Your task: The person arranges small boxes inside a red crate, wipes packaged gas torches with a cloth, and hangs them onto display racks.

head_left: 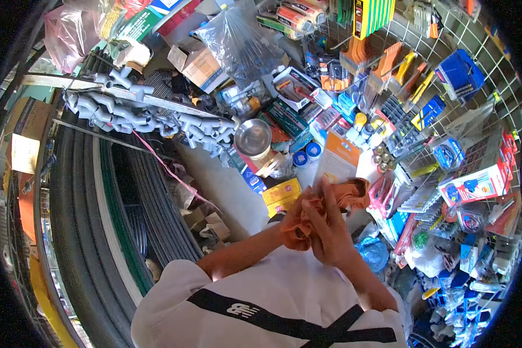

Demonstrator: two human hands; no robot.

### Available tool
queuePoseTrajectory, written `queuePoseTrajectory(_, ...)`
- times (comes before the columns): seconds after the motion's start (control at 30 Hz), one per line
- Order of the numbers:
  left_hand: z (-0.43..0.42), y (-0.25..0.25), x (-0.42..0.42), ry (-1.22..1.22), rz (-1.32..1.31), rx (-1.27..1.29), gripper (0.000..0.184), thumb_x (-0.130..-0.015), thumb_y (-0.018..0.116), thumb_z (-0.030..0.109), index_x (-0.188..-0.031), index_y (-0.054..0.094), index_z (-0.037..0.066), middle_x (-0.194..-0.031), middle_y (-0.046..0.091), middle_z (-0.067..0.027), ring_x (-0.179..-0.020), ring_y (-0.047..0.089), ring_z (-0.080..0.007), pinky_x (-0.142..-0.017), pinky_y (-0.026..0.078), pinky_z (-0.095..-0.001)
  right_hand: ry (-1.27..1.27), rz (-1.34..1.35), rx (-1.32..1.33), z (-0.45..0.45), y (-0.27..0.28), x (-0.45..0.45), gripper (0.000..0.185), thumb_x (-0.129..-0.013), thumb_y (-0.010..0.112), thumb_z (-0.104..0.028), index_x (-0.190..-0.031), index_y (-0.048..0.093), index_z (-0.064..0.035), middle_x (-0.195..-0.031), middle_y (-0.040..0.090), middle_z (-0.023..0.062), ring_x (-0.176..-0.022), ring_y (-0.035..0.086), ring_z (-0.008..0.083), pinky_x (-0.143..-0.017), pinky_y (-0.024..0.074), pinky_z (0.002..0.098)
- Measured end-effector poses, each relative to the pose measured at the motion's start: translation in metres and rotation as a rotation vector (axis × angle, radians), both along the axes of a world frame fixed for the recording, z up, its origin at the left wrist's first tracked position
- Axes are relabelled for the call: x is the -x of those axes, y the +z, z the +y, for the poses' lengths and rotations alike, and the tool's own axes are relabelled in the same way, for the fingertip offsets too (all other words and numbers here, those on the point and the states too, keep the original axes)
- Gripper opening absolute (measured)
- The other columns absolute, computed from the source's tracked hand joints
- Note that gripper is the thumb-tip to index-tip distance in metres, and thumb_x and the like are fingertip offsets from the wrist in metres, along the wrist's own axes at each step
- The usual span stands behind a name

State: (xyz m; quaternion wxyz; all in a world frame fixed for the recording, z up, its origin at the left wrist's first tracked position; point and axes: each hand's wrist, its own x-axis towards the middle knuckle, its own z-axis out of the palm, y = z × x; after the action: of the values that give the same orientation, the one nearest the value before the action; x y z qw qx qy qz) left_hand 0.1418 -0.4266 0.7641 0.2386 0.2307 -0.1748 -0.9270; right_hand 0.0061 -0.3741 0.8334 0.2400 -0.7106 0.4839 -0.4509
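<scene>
A crumpled orange-brown cloth (352, 196) is bunched between my two hands in front of my chest. My right hand (330, 235) lies over it from the right, its fingers pointing up and pressed onto the folds. From the left, my left hand (308, 203) is closed around the cloth, and most of its fingers are hidden by the folds and by my right hand. One end of the cloth sticks out to the right past my fingers. Just beyond my hands stands an orange and white package (339, 153).
A metal bowl (253, 138) and a yellow box (282, 196) lie ahead. Grey pipe fittings (107, 107) fill a rack at left, above long dark pipes (81, 214). Packaged tools hang on a wire grid (452, 35) at right. A blue plastic bag (372, 254) sits near my right forearm.
</scene>
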Motion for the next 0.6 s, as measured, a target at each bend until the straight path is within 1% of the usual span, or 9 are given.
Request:
queuePoseTrajectory(0.03,-0.002,0.002,0.002,-0.013,0.083,0.100,0.060,-0.101,0.037,0.050,-0.149,0.030,0.015,-0.149,0.038,-0.0085,-0.133,0.043,-0.0251,-0.109,0.040,-0.0380,0.001,-0.010,0.028,-0.007,0.001,0.004,0.059,-0.083,0.059,-0.004,-0.140,0.045,-0.0087,-0.151,0.021,0.0322,-0.138,0.025,0.0519,-0.112,0.0293,0.0514)
queuePoseTrajectory(0.1,-0.006,0.006,0.007,-0.021,0.260,0.287,0.060,-0.100,0.038,0.049,-0.149,0.030,0.016,-0.148,0.039,-0.0079,-0.132,0.045,-0.0236,-0.109,0.039,-0.0401,-0.092,0.197,-0.067,-0.023,0.016,0.020,0.059,-0.085,0.058,-0.006,-0.141,0.043,-0.0087,-0.152,0.021,0.0307,-0.139,0.024,0.0505,-0.113,0.0281,0.0518)
queuePoseTrajectory(0.17,-0.012,0.005,0.015,-0.127,0.663,-0.064,0.060,-0.100,0.039,0.048,-0.149,0.030,0.016,-0.146,0.042,-0.0080,-0.131,0.047,-0.0241,-0.109,0.040,-0.0413,-0.202,0.285,-0.124,-0.031,0.018,0.033,0.059,-0.086,0.058,-0.009,-0.142,0.042,-0.0083,-0.152,0.020,0.0296,-0.140,0.022,0.0493,-0.113,0.0268,0.0523)
queuePoseTrajectory(0.23,-0.016,0.014,0.016,-0.130,0.561,-0.161,0.060,-0.100,0.040,0.048,-0.149,0.030,0.015,-0.145,0.044,-0.0086,-0.129,0.048,-0.0247,-0.109,0.039,-0.0421,-0.328,0.251,-0.138,-0.037,0.014,0.043,0.059,-0.086,0.057,-0.011,-0.143,0.041,-0.0075,-0.153,0.019,0.0288,-0.141,0.020,0.0482,-0.114,0.0254,0.0528)
queuePoseTrajectory(0.27,-0.014,0.029,0.013,-0.073,0.260,-0.081,0.061,-0.100,0.041,0.049,-0.148,0.031,0.014,-0.144,0.045,-0.0091,-0.129,0.048,-0.0250,-0.109,0.039,-0.0423,-0.316,0.181,-0.161,-0.037,0.009,0.043,0.059,-0.086,0.057,-0.010,-0.142,0.041,-0.0055,-0.153,0.019,0.0290,-0.141,0.021,0.0490,-0.114,0.0256,0.0528)
queuePoseTrajectory(0.37,-0.019,0.032,0.005,-0.027,0.217,-0.061,0.065,-0.098,0.044,0.050,-0.146,0.032,0.008,-0.141,0.047,-0.0113,-0.127,0.049,-0.0244,-0.109,0.039,-0.0421,-0.211,0.070,-0.148,-0.009,-0.005,0.021,0.055,-0.088,0.047,-0.003,-0.143,0.039,-0.0040,-0.153,0.021,0.0276,-0.142,0.023,0.0455,-0.115,0.0236,0.0508)
queuePoseTrajectory(0.4,-0.025,0.014,0.003,-0.056,0.536,-0.146,0.065,-0.098,0.044,0.050,-0.146,0.032,0.007,-0.140,0.048,-0.0121,-0.126,0.050,-0.0242,-0.109,0.039,-0.0419,-0.146,0.078,-0.151,0.001,-0.006,0.013,0.056,-0.087,0.048,-0.004,-0.143,0.040,-0.0036,-0.152,0.021,0.0286,-0.141,0.023,0.0465,-0.114,0.0241,0.0512)
queuePoseTrajectory(0.5,-0.028,0.035,-0.009,0.028,-0.044,-0.028,0.064,-0.098,0.045,0.049,-0.144,0.033,0.006,-0.135,0.051,-0.0149,-0.122,0.053,-0.0243,-0.106,0.043,-0.0404,-0.006,0.091,-0.130,0.017,-0.003,-0.007,0.059,-0.083,0.051,-0.004,-0.141,0.041,-0.0025,-0.151,0.021,0.0313,-0.140,0.024,0.0494,-0.114,0.0251,0.0522)
queuePoseTrajectory(0.6,-0.020,0.044,0.003,0.061,-0.106,-0.105,0.062,-0.099,0.043,0.050,-0.143,0.035,0.008,-0.134,0.051,-0.0142,-0.121,0.054,-0.0243,-0.105,0.044,-0.0392,0.069,0.090,0.003,0.007,-0.001,-0.007,0.061,-0.079,0.055,-0.003,-0.139,0.043,-0.0016,-0.151,0.020,0.0334,-0.139,0.024,0.0528,-0.113,0.0251,0.0529)
